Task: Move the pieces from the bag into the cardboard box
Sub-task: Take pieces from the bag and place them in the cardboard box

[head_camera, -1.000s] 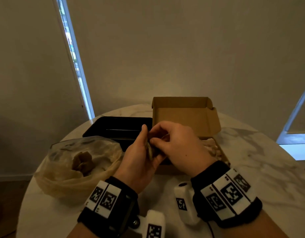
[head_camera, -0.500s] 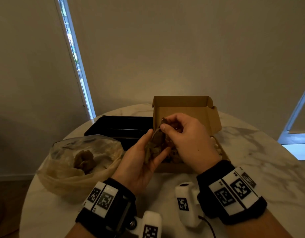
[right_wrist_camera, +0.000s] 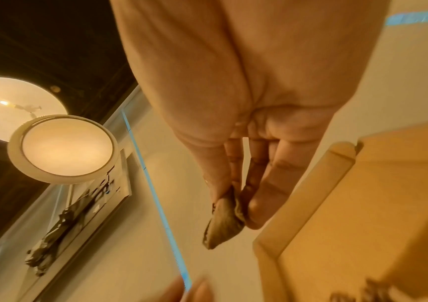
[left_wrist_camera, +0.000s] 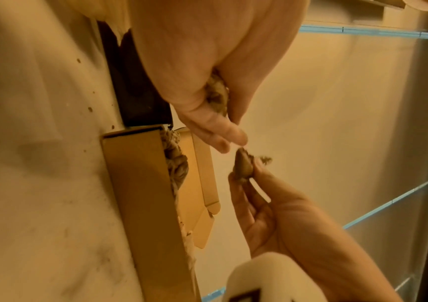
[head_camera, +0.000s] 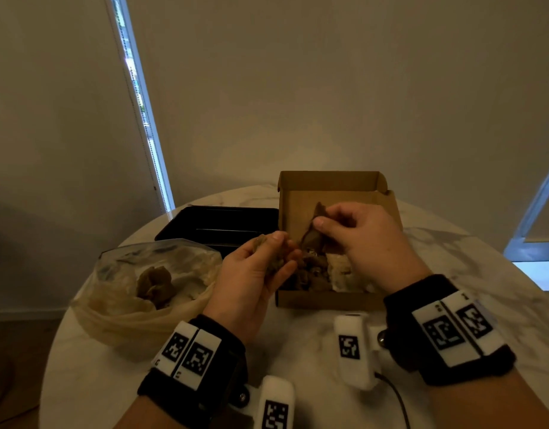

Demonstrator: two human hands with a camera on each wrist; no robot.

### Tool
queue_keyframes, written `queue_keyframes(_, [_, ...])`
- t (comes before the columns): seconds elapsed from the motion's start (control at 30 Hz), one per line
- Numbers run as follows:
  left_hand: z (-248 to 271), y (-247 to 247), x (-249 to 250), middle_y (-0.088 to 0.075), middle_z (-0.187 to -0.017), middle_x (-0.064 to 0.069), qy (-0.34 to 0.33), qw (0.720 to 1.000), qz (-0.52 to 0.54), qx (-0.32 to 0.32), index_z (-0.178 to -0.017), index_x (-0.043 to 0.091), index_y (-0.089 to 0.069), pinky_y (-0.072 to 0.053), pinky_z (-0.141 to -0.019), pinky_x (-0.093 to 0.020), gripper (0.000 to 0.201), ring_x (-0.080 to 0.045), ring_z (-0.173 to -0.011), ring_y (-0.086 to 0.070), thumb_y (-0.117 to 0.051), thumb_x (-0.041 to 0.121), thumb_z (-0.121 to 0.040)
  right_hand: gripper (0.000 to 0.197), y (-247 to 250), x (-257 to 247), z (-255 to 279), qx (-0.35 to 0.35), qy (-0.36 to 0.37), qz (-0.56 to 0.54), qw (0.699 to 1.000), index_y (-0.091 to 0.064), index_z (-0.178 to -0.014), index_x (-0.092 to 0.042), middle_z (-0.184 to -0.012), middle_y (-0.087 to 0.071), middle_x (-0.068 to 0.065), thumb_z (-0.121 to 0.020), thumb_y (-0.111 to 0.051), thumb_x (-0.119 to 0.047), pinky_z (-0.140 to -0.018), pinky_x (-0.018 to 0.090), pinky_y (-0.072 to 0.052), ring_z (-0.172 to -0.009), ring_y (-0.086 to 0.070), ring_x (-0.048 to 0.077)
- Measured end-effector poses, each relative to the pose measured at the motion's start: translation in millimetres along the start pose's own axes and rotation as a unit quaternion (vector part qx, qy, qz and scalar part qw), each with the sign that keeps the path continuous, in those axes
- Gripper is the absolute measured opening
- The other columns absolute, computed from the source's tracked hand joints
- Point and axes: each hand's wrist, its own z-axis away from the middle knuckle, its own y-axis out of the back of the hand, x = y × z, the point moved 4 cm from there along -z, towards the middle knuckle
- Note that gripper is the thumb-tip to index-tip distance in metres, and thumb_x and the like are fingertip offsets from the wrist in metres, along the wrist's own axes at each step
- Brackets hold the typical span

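My right hand (head_camera: 344, 224) pinches a dark brown wrinkled piece (head_camera: 313, 233) (right_wrist_camera: 223, 220) above the open cardboard box (head_camera: 329, 300). Several brown and pale pieces lie inside the box. My left hand (head_camera: 261, 267) sits at the box's left edge, cupped round a small clump of pieces (head_camera: 273, 255) (left_wrist_camera: 216, 92). In the left wrist view the pinched piece (left_wrist_camera: 243, 165) hangs just beyond my left fingertips (left_wrist_camera: 233, 137). A clear plastic bag (head_camera: 124, 292) lies to the left on the table with a brown lump of pieces (head_camera: 155, 284) inside.
A black tray (head_camera: 217, 224) stands behind the bag, left of the box. The round marble table (head_camera: 452, 274) has bare surface to the right of the box and in front of it. The box lid stands upright at the back.
My right hand has pulled one piece out of the clump in my left hand and lifted it up and to the right, over the box. The hands have drawn apart.
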Motion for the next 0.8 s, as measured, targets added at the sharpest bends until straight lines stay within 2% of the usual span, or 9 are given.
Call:
queue_keyframes(0.1, [-2.8, 11.8, 3.5, -0.070, -0.082, -0.006, -0.016, 0.998, -0.031, 0.054, -0.104, 0.007, -0.071, -0.050, -0.050, -0.015, 0.013, -0.006, -0.065, -0.065, -0.067, 0.015, -0.095, 0.005, 21.8, 2.6, -2.4, 0.047, -0.032, 0.012, 0.998, -0.070, -0.089, -0.025, -0.090, -0.074, 0.000, -0.093, -0.072, -0.022, -0.070, 0.026, -0.057, -0.084, -0.071, 0.015])
queue_keyframes(0.17, [-4.6, 17.3, 1.6, -0.062, -0.072, -0.002, -0.016, 0.993, -0.083, 0.083, -0.100, 0.007, -0.071, -0.040, -0.042, -0.014, 0.009, -0.003, -0.053, -0.055, -0.066, 0.014, -0.097, 0.010, 27.0, 9.2, -4.2, 0.052, -0.078, 0.022, 0.995, -0.066, -0.090, -0.020, -0.090, -0.074, 0.004, -0.090, -0.076, -0.019, -0.064, 0.026, -0.055, -0.079, -0.071, 0.017])
queue_keyframes(0.27, [-6.4, 19.9, -6.1, -0.059, -0.052, 0.007, 0.015, 0.986, -0.133, 0.094, -0.107, 0.003, -0.070, -0.037, -0.036, -0.013, 0.012, 0.001, -0.037, -0.050, -0.064, 0.008, -0.098, 0.016, 17.8, 16.9, -6.9, 0.007, -0.140, 0.084, 0.987, -0.063, -0.092, -0.017, -0.090, -0.073, 0.006, -0.088, -0.078, -0.019, -0.062, 0.031, -0.054, -0.076, -0.071, 0.020])
queue_keyframes(0.4, [-6.6, 20.8, -12.2, -0.063, -0.062, 0.001, 0.052, 0.984, -0.148, 0.086, -0.116, 0.000, -0.066, -0.038, -0.034, -0.014, 0.021, 0.000, -0.037, -0.053, -0.062, -0.003, -0.096, 0.012, -0.6, 12.7, -9.3, -0.063, -0.153, 0.164, 0.972, -0.063, -0.094, -0.019, -0.091, -0.071, 0.002, -0.091, -0.075, -0.021, -0.058, 0.025, -0.046, -0.079, -0.068, 0.016])
queue_keyframes(0.47, [-4.6, 18.1, -15.1, -0.064, -0.065, -0.003, 0.073, 0.985, -0.141, 0.070, -0.119, 0.000, -0.063, -0.039, -0.034, -0.014, 0.024, -0.002, -0.036, -0.054, -0.060, -0.006, -0.096, 0.011, -4.0, 11.4, -14.0, -0.070, -0.161, 0.190, 0.966, -0.063, -0.096, -0.018, -0.094, -0.071, 0.004, -0.092, -0.073, -0.021, -0.065, 0.028, -0.051, -0.085, -0.068, 0.019])
queue_keyframes(0.6, [-5.5, 18.1, -17.2, -0.063, -0.055, 0.002, 0.079, 0.986, -0.131, 0.061, -0.116, 0.003, -0.062, -0.036, -0.032, -0.014, 0.021, -0.003, -0.034, -0.052, -0.059, -0.006, -0.096, 0.011, -4.3, 12.4, -30.7, -0.058, -0.176, 0.261, 0.947, -0.063, -0.102, -0.015, -0.101, -0.069, 0.006, -0.094, -0.070, -0.020, -0.080, 0.036, -0.057, -0.094, -0.067, 0.024])
queue_keyframes(0.7, [-7.7, 19.8, -19.0, -0.064, -0.056, 0.002, 0.082, 0.986, -0.135, 0.058, -0.116, 0.003, -0.062, -0.036, -0.033, -0.014, 0.021, -0.003, -0.035, -0.053, -0.059, -0.005, -0.097, 0.016, -14.3, 16.5, -39.2, -0.103, -0.187, 0.333, 0.918, -0.067, -0.110, -0.009, -0.109, -0.070, 0.010, -0.096, -0.065, -0.017, -0.090, 0.040, -0.059, -0.101, -0.068, 0.027])
queue_keyframes(0.8, [-8.8, 21.1, -19.8, -0.067, -0.064, -0.002, 0.077, 0.985, -0.139, 0.062, -0.117, 0.001, -0.064, -0.038, -0.035, -0.015, 0.022, -0.004, -0.038, -0.056, -0.060, -0.005, -0.096, 0.018, -22.3, 19.9, -40.7, -0.149, -0.190, 0.375, 0.895, -0.072, -0.110, -0.007, -0.110, -0.071, 0.010, -0.095, -0.064, -0.013, -0.093, 0.041, -0.059, -0.103, -0.068, 0.027])
